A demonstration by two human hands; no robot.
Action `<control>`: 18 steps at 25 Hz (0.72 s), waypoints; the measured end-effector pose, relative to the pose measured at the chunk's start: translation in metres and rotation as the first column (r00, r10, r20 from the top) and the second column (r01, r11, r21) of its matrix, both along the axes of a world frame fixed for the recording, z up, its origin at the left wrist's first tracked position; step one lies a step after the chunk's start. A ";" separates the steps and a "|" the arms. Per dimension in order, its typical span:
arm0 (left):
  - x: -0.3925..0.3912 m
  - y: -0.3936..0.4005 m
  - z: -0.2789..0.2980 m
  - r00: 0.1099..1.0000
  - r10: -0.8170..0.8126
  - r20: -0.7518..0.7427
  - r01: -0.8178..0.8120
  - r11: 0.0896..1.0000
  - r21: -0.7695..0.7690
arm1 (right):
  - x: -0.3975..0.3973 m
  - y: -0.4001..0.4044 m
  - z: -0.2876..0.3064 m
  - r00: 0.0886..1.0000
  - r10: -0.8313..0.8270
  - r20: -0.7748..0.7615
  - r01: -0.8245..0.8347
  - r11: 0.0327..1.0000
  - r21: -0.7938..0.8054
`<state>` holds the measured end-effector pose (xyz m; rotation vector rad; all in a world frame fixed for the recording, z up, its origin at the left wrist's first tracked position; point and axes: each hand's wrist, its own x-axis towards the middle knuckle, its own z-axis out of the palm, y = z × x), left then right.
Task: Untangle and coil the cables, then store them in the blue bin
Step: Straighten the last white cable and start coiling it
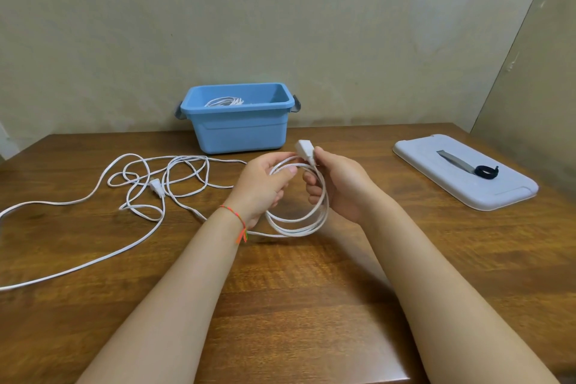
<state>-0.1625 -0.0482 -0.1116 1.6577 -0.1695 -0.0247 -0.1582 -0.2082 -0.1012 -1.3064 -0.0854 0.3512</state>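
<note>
Head view, single entry.

Item: long white flat extension cable (174, 196). A few loops (299, 215) are gathered between both hands at centre, above the brown wooden table (311, 290). The remainder is left sprawled in loose tangles on the left, its white plug (156, 188) lying among them.

Left hand (265, 187): fingers curled round the gathered loops, apparently to keep the coil from springing apart; forearm is raised from the near edge.

Right hand (339, 187): the white socket end (304, 150) is pinched under the thumb, fingers curled through the coil, presumably as an anchor for winding.

Blue plastic bin (238, 131): placed at the far centre, open, a coiled white cable (223, 101) already stored inside.

Pale grey lid (498, 190): set aside far right; a dark strap (467, 165) is rested on it, probably for binding.
</note>
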 end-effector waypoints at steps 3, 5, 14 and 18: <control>0.000 -0.002 0.001 0.994 0.111 -0.018 -0.112 0.991 -0.068 | -0.001 0.001 -0.001 0.999 0.013 0.052 -0.017 0.998 0.065; 0.000 -0.003 0.001 0.982 0.184 -0.033 -0.187 0.971 -0.149 | -0.001 0.002 -0.002 0.994 0.016 0.109 -0.020 0.999 0.040; -0.001 -0.009 0.005 0.968 0.192 -0.160 -0.248 0.831 -0.497 | 0.000 0.002 -0.003 0.976 0.031 0.217 -0.036 0.999 0.019; -0.002 -0.003 0.010 0.976 -0.012 -0.218 -0.146 0.705 -0.694 | -0.001 -0.004 0.001 0.967 0.005 0.253 -0.007 1.000 0.006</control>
